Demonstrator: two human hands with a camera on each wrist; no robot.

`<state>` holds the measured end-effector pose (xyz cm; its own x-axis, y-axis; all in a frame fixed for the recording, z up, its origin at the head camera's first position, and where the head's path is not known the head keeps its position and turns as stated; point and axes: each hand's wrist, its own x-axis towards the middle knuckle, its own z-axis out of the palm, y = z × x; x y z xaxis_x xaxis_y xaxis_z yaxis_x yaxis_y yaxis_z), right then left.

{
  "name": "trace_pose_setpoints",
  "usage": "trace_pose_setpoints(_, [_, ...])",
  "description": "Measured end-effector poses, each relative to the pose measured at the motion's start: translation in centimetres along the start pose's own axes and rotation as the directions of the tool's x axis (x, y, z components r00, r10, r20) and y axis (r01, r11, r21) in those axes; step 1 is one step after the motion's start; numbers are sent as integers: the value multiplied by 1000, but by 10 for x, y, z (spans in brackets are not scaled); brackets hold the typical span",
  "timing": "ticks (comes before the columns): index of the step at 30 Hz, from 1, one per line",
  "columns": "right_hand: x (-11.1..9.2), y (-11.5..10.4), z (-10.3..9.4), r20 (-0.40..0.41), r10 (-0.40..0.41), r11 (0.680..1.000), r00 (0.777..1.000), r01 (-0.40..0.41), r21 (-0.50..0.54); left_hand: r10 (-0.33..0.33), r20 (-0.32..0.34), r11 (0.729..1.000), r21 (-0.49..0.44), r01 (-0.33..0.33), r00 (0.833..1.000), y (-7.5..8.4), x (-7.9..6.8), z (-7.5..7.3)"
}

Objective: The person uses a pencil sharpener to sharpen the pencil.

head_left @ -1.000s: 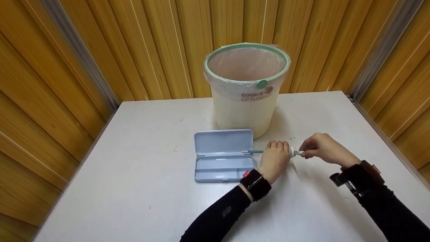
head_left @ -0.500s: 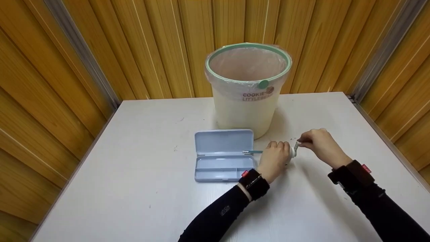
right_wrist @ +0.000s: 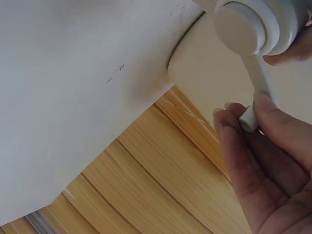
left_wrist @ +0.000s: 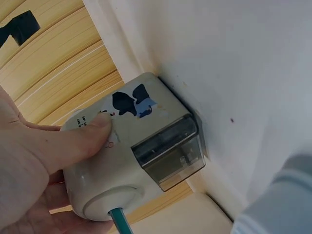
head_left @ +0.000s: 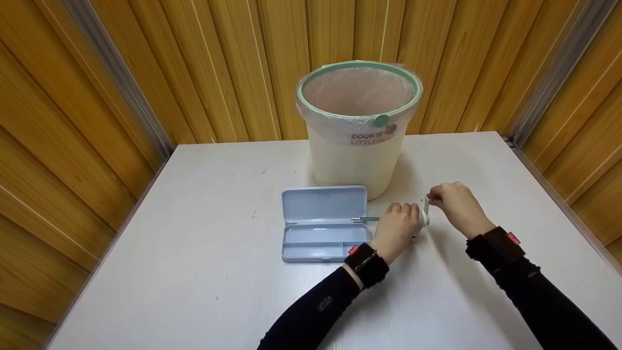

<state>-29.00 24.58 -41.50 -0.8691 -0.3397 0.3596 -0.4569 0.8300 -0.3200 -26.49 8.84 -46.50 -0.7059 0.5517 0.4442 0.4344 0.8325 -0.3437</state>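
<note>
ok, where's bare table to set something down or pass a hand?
Biggest free patch: the table left of the pencil case, out to the left edge. Also the back right corner, between bin and right edge, beyond the right hand. Crowded: right of the case, where the left hand holds the sharpener, pencil in it, and the right hand grips the crank.

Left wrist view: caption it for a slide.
Left grip holding a pencil sharpener, a teal pencil in its opening.
</note>
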Motion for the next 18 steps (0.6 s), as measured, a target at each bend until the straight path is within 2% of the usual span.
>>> trace_pose_setpoints(10, [7, 7, 18, -43, -40, 998, 998, 37, -55, 11, 18, 1000, 8, -11, 1000, -3, 0, 0])
trace_pose_setpoints(18, [8, 15, 33, 16, -3, 998, 1000, 4, -60, -14, -39, 1000, 9, 14, 999, -1, -2, 3])
